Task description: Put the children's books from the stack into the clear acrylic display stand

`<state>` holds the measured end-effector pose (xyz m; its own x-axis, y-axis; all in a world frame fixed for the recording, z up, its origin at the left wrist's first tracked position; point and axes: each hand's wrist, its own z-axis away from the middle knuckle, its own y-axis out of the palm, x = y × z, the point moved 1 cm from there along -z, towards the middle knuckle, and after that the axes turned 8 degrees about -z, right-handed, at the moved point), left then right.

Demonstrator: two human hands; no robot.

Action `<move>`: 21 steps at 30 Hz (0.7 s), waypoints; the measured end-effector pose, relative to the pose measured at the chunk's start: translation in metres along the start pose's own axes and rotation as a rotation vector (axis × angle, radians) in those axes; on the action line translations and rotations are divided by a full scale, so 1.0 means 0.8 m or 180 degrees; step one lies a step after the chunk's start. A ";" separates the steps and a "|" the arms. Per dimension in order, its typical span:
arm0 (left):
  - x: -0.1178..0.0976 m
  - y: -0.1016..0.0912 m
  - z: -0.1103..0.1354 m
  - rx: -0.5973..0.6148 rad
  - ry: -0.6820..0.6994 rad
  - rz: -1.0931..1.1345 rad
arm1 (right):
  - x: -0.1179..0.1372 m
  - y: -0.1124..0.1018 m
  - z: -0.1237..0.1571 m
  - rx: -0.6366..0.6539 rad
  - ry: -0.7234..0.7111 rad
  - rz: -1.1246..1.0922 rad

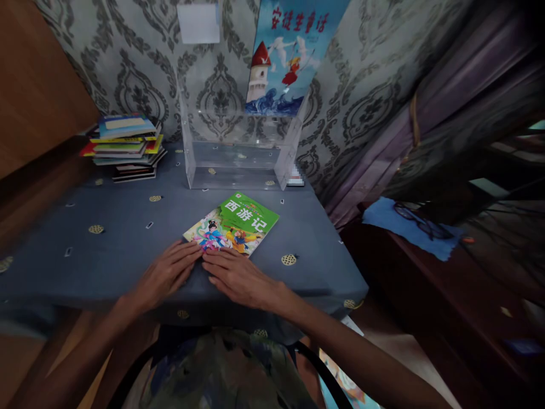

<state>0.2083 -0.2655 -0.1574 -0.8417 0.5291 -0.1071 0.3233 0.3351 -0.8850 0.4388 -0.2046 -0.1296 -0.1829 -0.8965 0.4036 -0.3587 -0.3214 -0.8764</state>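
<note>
My left hand and right hand open, palms down, fingertips at the near edge of the green book, lying aslant on the tablecloth before the clear stand, stacked books left of the stand, a blue book at its upper right

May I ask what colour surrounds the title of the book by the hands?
It's green on the book; head view.

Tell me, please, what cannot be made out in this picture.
Head view: near edge of the green book, partly covered by the left hand and right hand.
Head view: top of the blue cover, cut off by the upper edge.
Head view: lettering on the book stack, too small and blurred.
Head view: object beside the clear stand, masked by pixel blocks.
</note>
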 end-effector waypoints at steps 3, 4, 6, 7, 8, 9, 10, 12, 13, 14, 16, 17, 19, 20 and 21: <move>0.016 0.003 0.005 -0.0083 -0.0167 -0.0031 | -0.005 0.003 -0.026 0.0171 -0.0036 0.0060; 0.021 0.003 0.006 -0.0124 -0.0230 -0.0035 | -0.007 0.004 -0.035 0.0194 -0.0047 0.0070; 0.027 0.005 0.009 -0.0215 -0.0351 -0.0072 | -0.012 0.005 -0.050 0.0207 -0.0085 0.0075; 0.029 0.006 0.010 -0.0258 -0.0412 -0.0102 | -0.015 0.005 -0.056 0.0207 -0.0116 0.0069; 0.031 0.007 0.011 -0.0299 -0.0471 -0.0128 | -0.019 0.006 -0.062 0.0206 -0.0155 0.0061; 0.032 0.007 0.012 -0.0340 -0.0521 -0.0145 | -0.024 0.007 -0.068 0.0208 -0.0200 0.0049; 0.033 0.008 0.013 -0.0371 -0.0569 -0.0152 | -0.030 0.008 -0.072 0.0208 -0.0240 0.0032; 0.034 0.009 0.013 -0.0383 -0.0644 -0.0158 | -0.042 0.011 -0.079 0.0183 -0.0293 -0.0010; 0.034 0.009 0.013 -0.0353 -0.0677 -0.0167 | -0.049 0.011 -0.081 0.0159 -0.0300 -0.0028; 0.033 0.009 0.012 -0.0312 -0.0707 -0.0182 | -0.056 0.011 -0.083 0.0125 -0.0288 -0.0043; 0.033 0.008 0.011 -0.0243 -0.0759 -0.0218 | -0.069 0.007 -0.084 0.0056 -0.0223 -0.0060; 0.033 0.007 0.010 -0.0228 -0.0774 -0.0237 | -0.076 0.005 -0.084 0.0021 -0.0174 -0.0066; 0.032 0.006 0.009 -0.0220 -0.0780 -0.0263 | -0.090 -0.001 -0.083 -0.0047 -0.0070 -0.0086; 0.033 0.006 0.009 -0.0220 -0.0782 -0.0268 | -0.098 -0.004 -0.082 -0.0076 -0.0025 -0.0097; 0.033 0.006 0.009 -0.0220 -0.0782 -0.0274 | -0.105 -0.007 -0.080 -0.0102 0.0016 -0.0106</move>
<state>0.1849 -0.2552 -0.1678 -0.9444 0.2942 -0.1470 0.2676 0.4275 -0.8635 0.3974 -0.1076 -0.1416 -0.1750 -0.8839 0.4337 -0.3937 -0.3409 -0.8537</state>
